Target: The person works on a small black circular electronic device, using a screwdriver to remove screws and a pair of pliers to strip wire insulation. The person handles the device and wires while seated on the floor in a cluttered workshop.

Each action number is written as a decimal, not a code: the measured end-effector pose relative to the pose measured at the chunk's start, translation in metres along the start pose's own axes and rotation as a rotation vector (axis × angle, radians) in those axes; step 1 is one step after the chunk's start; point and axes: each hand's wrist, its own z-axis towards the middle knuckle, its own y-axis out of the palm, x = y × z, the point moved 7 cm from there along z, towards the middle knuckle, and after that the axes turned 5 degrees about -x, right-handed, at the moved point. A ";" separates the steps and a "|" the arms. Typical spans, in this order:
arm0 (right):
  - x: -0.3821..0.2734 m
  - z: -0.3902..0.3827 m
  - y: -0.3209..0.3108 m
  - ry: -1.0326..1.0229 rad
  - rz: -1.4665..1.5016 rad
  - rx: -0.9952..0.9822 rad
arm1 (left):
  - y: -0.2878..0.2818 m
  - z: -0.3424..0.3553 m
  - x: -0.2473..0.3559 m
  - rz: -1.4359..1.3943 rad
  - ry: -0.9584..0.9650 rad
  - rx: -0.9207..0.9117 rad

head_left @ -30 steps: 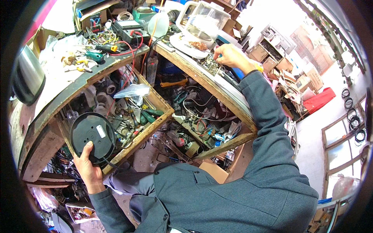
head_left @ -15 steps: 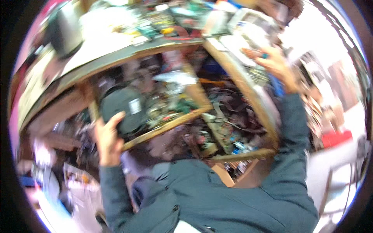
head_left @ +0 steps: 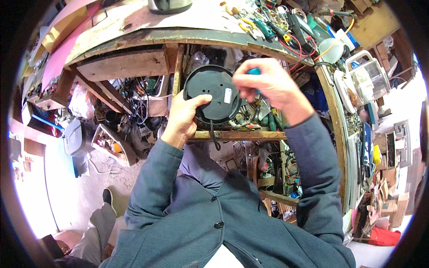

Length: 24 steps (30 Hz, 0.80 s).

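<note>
My left hand [head_left: 185, 114] grips a round black kettle base [head_left: 205, 82] by its near left edge, thumb lying across the face. The underside is turned up, showing small holes and a white label. A short black cord hangs from its near edge. My right hand [head_left: 270, 85] is closed at the base's right side, around what looks like a screwdriver [head_left: 254, 71]. Only part of its blue handle shows; the tip is hidden behind my fingers. Below the base, an open drawer [head_left: 237, 135] holds pliers, other hand tools and small parts.
The workbench [head_left: 134, 27] runs across the far side, with a steel kettle [head_left: 170, 5] and several tools and wires on it. A clear jug [head_left: 368, 82] stands at the right. On the floor at left are a grey bin [head_left: 78, 138] and a box of parts [head_left: 114, 145].
My right hand has come from the bench's right side to the kettle base. The view has swung right and sharpened. My left hand still holds the base.
</note>
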 end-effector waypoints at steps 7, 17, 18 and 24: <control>0.050 0.054 0.032 0.065 0.129 -0.074 | -0.003 0.001 0.001 0.007 0.050 0.009; 0.026 0.062 0.047 0.006 -0.418 -0.046 | 0.000 -0.002 -0.002 0.038 0.016 -0.007; 0.026 0.062 0.046 -0.007 -0.463 -0.029 | -0.001 -0.001 -0.003 0.033 0.009 -0.006; 0.015 0.060 0.047 -0.185 -0.662 0.052 | -0.005 0.001 -0.004 -0.015 0.001 -0.007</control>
